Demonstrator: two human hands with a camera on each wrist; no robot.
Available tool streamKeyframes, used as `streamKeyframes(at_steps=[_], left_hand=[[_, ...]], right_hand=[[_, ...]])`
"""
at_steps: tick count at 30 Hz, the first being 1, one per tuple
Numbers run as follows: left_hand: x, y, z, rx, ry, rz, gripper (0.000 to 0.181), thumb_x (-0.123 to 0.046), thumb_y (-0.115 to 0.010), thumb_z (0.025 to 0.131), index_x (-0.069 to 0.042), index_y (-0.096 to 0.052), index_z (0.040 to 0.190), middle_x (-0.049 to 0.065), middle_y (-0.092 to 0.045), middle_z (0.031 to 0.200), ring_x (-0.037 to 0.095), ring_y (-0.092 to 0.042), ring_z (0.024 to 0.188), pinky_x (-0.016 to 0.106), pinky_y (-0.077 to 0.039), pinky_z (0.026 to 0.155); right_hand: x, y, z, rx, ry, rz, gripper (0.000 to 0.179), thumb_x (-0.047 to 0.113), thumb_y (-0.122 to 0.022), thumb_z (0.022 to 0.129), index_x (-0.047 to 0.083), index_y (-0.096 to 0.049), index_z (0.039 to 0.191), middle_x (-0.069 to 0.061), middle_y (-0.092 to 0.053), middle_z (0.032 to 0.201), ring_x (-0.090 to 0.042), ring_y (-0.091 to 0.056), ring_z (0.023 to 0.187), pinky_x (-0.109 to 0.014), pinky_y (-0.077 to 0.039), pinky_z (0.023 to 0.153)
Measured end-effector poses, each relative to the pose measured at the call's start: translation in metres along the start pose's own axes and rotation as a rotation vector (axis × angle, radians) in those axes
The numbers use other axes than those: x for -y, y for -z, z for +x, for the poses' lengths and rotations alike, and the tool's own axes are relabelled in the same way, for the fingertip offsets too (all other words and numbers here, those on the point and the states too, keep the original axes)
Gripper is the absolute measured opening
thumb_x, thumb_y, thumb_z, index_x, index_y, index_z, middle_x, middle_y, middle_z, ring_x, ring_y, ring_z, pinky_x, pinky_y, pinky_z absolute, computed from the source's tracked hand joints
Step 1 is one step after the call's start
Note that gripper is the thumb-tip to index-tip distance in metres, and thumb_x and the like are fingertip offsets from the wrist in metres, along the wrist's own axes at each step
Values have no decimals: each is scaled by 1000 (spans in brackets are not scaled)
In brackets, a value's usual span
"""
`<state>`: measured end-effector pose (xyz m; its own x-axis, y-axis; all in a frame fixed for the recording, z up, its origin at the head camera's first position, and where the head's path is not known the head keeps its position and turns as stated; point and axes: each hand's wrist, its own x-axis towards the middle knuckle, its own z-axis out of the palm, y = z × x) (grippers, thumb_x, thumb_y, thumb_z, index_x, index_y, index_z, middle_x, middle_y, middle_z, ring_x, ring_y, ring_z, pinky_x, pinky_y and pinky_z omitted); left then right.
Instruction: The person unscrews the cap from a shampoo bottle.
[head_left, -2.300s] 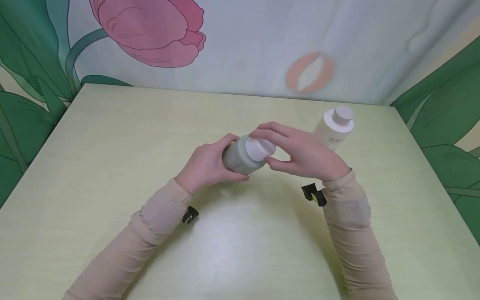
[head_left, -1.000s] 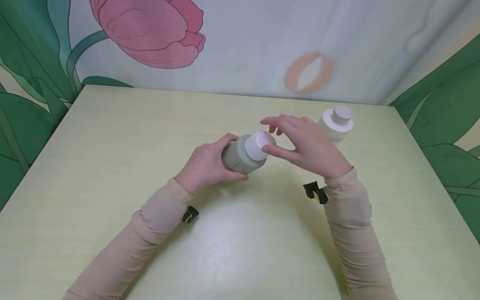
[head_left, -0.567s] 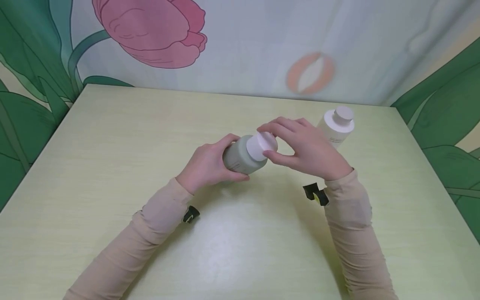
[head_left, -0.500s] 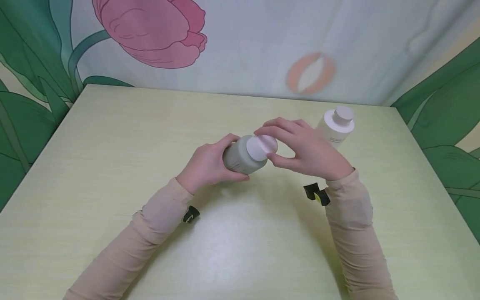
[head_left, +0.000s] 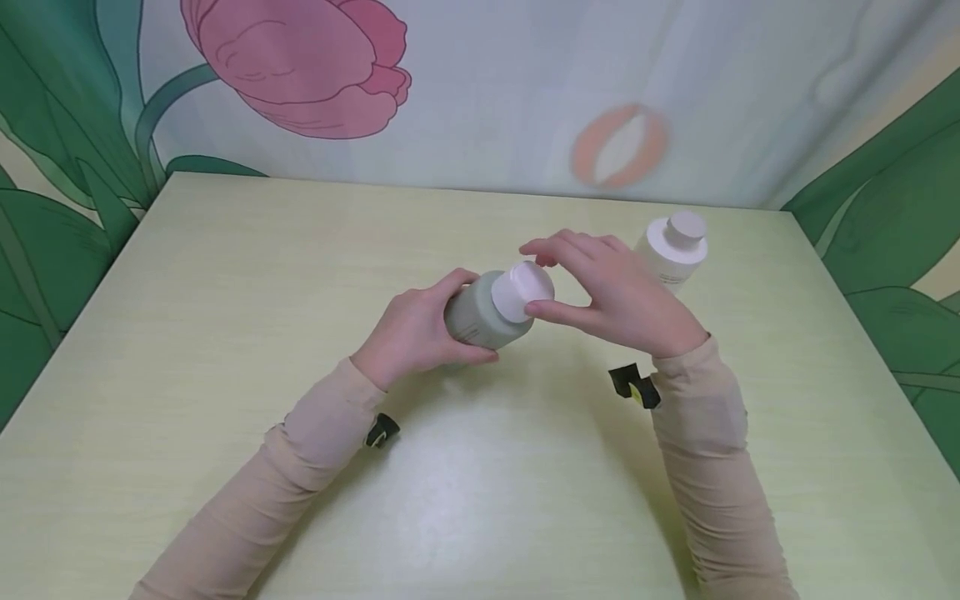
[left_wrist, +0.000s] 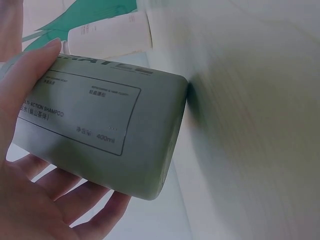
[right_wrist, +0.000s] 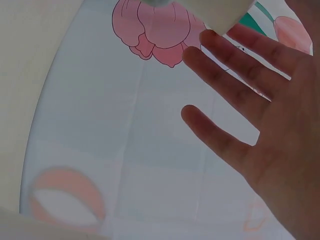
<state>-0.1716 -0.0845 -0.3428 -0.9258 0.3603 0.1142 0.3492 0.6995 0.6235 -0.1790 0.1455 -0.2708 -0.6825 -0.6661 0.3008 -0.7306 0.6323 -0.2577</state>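
My left hand (head_left: 408,333) grips a grey-green shampoo bottle (head_left: 477,315) round its body, tilted with its white cap (head_left: 522,290) toward the right. In the left wrist view the printed label of the shampoo bottle (left_wrist: 90,115) faces the camera, and the bottle's lower corner is right at the table. At the cap, my right hand (head_left: 622,296) has its thumb touching the near side, while the fingers reach out over the far side. Those fingers (right_wrist: 230,82) look fairly straight and spread in the right wrist view, with the tips near the cap (right_wrist: 217,12).
A white capped bottle (head_left: 675,254) stands behind my right hand, partly hidden by it. The pale table (head_left: 300,242) runs back to a curtain (head_left: 487,100) printed with flowers and leaves.
My right hand's fingers closed over the cap about half a second ago, and now they have lifted and spread. The left hand and the shampoo bottle have stayed in place.
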Motion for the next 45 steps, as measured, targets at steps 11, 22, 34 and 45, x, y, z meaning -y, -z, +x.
streamKeyframes(at_steps=[11, 22, 34, 45], left_hand=[[0, -1, 1, -6, -5, 12, 72, -47, -79, 55, -30, -45, 117, -3, -63, 98, 15, -59, 85, 30, -46, 74], [1, -1, 0, -9, -10, 10, 74, -46, -80, 55, -29, -45, 118, -3, -63, 100, 16, -59, 85, 31, -46, 75], [-1, -1, 1, -4, -32, 7, 72, -45, -80, 55, -29, -46, 116, -4, -62, 99, 14, -58, 84, 30, -46, 74], [0, -1, 0, -4, -5, 10, 72, -46, -80, 55, -31, -45, 116, -4, -62, 99, 15, -58, 84, 31, -45, 74]], right_hand=[[-2, 3, -3, 63, 144, 93, 44, 23, -57, 85, 21, -47, 128, 5, -51, 123, -12, -51, 108, -34, -39, 91], [0, -1, 0, 40, 56, 123, 60, 39, -63, 80, 20, -40, 132, 7, -50, 120, -10, -50, 106, -28, -43, 87], [5, -5, 1, -5, 68, 24, 38, 30, -60, 81, 17, -55, 115, 7, -55, 107, -11, -54, 83, -25, -44, 72], [4, -4, 1, 118, 122, 123, 64, 20, -63, 80, 21, -33, 136, 2, -37, 134, -15, -41, 121, -33, -39, 97]])
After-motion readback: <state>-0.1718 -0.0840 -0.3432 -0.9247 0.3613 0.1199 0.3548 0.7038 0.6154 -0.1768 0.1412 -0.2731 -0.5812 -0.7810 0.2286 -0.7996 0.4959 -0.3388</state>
